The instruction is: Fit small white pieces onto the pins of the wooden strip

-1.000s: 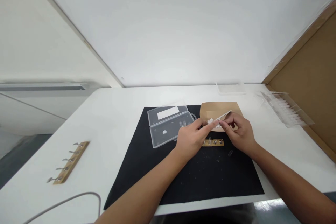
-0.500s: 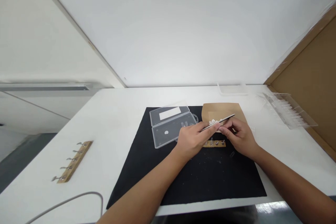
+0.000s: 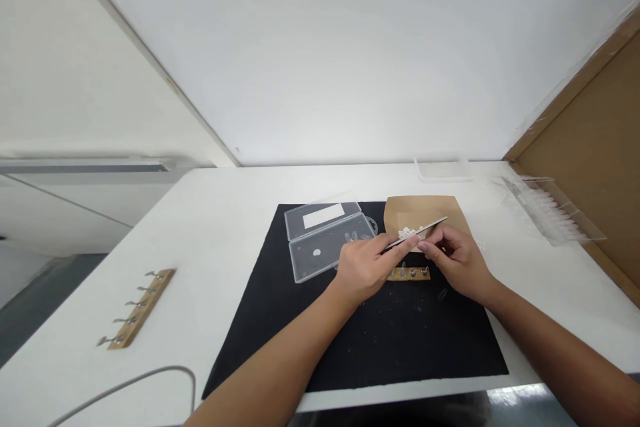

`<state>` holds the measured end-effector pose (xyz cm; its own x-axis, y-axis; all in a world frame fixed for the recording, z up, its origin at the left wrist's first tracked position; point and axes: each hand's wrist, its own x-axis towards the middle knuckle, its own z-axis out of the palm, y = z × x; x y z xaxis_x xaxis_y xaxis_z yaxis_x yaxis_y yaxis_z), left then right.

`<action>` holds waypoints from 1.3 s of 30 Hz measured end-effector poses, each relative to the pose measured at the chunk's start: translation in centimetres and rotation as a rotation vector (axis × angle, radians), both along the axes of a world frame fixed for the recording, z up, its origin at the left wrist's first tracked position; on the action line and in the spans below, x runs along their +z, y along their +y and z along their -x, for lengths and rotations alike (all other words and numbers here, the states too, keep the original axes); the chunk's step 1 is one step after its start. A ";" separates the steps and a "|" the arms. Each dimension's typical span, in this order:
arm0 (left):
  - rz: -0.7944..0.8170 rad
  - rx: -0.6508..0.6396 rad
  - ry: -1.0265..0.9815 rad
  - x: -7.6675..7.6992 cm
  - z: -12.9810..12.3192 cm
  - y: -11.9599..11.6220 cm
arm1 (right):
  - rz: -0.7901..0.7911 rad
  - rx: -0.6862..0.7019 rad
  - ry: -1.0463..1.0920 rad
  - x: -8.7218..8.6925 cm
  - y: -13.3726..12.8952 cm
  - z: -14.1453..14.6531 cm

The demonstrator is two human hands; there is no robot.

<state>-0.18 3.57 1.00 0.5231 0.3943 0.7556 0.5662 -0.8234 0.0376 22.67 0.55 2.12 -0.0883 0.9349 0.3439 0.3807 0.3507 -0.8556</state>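
My left hand (image 3: 364, 267) is closed around a thin, flat nail file (image 3: 434, 224), which slants up to the right. Beside it, my right hand (image 3: 460, 261) is pinched at the fingertips close to the file. Whatever small piece it holds is hidden. Just beyond the fingers lies a heap of small white pieces (image 3: 407, 233) on brown paper (image 3: 420, 204). Below the hands, a wooden strip with metal holders (image 3: 414, 273) rests on the black mat (image 3: 400, 340), partly covered by my left hand. A clear false nail (image 3: 443, 294) lies near my right wrist.
An open clear plastic case (image 3: 320, 255) with a few clear nail tips sits left of the hands. Another wooden strip with holders (image 3: 143, 310) stands at the table's left, near a grey cable (image 3: 150, 371). Clear trays with white tips (image 3: 550, 210) lie at right.
The file's tilt has shifted very slightly between my hands. Both hands keep nearly the same place, and the other things lie as before.
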 end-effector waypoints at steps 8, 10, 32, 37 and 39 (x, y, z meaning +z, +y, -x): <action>-0.049 0.007 0.007 0.0 -0.1 0.2 | 0.163 0.067 0.023 0.0 0.0 -0.2; -0.064 0.001 0.015 0.1 -0.1 0.2 | 0.169 0.064 0.014 0.1 -0.1 -0.2; 0.084 0.043 -0.080 0.0 -1.3 -0.1 | 0.008 -0.011 -0.333 0.0 0.2 -0.6; 0.066 0.031 -0.083 0.1 -1.3 -0.1 | -0.097 -0.038 -0.381 0.0 0.2 -0.4; 0.070 0.030 -0.088 0.0 -1.4 -0.1 | -0.150 -0.065 -0.365 0.2 0.2 -0.2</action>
